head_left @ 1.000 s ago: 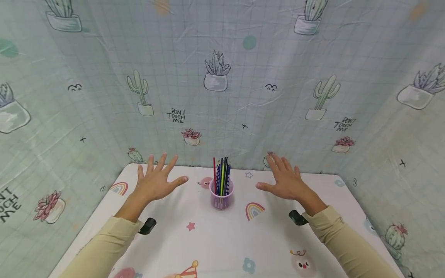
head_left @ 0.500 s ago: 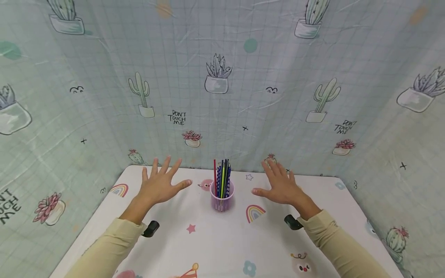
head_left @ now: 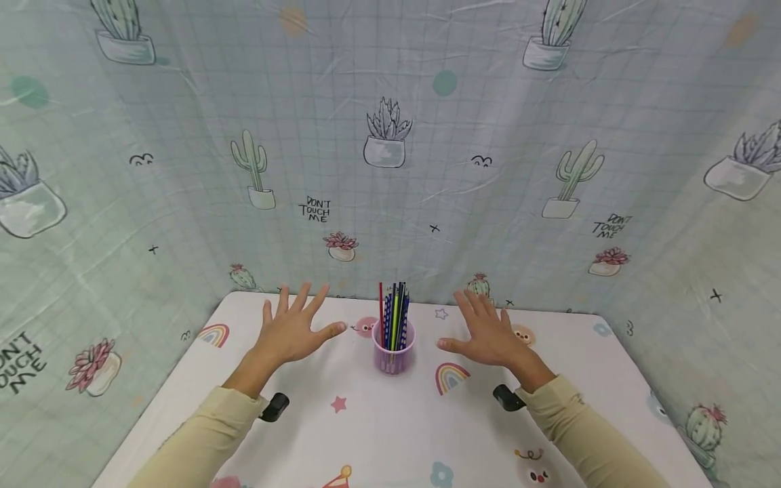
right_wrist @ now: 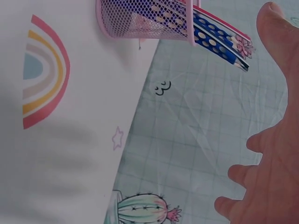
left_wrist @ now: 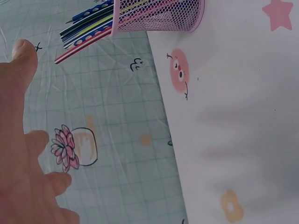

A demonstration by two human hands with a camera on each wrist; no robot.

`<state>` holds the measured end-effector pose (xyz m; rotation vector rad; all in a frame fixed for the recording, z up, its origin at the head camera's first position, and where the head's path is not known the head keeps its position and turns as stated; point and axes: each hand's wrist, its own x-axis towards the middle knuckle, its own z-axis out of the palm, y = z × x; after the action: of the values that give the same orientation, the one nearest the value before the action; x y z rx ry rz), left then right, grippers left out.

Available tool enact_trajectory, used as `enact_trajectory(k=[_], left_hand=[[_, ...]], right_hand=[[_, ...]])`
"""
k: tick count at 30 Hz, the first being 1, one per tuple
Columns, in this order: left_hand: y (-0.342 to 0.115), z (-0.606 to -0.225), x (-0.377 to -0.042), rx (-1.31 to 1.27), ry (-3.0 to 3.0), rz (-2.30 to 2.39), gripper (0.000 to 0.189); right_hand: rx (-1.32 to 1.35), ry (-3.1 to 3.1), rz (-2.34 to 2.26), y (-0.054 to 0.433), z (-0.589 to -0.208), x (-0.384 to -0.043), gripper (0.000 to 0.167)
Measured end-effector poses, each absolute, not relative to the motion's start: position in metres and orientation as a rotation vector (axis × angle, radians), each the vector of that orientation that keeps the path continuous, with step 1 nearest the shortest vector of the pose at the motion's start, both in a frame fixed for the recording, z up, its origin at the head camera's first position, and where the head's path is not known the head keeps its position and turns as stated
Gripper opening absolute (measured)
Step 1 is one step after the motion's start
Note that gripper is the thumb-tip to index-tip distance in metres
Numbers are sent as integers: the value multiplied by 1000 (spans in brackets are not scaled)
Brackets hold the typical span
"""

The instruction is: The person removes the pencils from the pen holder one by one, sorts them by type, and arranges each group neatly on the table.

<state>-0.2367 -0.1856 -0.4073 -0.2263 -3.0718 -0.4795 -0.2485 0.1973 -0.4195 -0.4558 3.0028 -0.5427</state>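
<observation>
A pink-purple mesh pencil cup [head_left: 393,359] stands on the table toward its far edge, holding several pencils [head_left: 395,315], some blue with pale dots, one red at the left. To its left, my left hand [head_left: 293,335] is held above the table with fingers straight and spread, touching nothing. On the cup's other side my right hand [head_left: 488,335] hovers likewise, thumb pointing toward the cup. Both wrist views show the mesh cup [left_wrist: 159,16] at the top, apart from the hand; the right wrist view has the dotted pencils [right_wrist: 219,39] sticking out of it.
The white table [head_left: 390,434] has printed rainbows, stars and faces. A pale green cloth [head_left: 390,196] with cactus prints hangs behind it and along both sides. A dark wrist device [head_left: 274,407] sits under the left wrist, another dark device [head_left: 508,398] under the right.
Both hands have moved inward toward the pencil cup, the left one to the right and the right one to the left. The head view has shifted slightly. The cup stays put.
</observation>
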Motion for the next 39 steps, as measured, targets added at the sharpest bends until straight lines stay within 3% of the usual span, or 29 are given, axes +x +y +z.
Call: enact_trajectory(k=[39], left_hand=[[-147, -441, -248, -318, -2948, -1075, 96]], right_hand=[[-405, 2800, -1002, 173, -465, -256, 115]])
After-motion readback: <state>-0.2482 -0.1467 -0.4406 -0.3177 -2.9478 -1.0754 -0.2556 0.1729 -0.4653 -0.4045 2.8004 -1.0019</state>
